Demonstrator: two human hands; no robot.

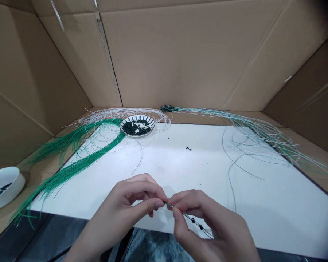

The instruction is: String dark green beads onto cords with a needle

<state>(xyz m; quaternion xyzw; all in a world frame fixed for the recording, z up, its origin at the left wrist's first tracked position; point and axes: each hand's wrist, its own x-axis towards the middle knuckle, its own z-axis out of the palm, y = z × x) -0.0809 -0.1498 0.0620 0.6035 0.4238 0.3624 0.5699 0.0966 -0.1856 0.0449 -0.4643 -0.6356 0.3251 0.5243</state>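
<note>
Fingers of the left hand and right hand are closed, their tips meeting in a pinch on a thin cord strung with small dark beads, over the near part of a white board. Far on the board, a patterned dish holds a heap of dark beads, and a few loose beads lie nearer. Green strands sprawl left, white strands curve behind the dish, and pale teal strands trail right. A white bowl sits far left, near the walls of a cardboard box.
</note>
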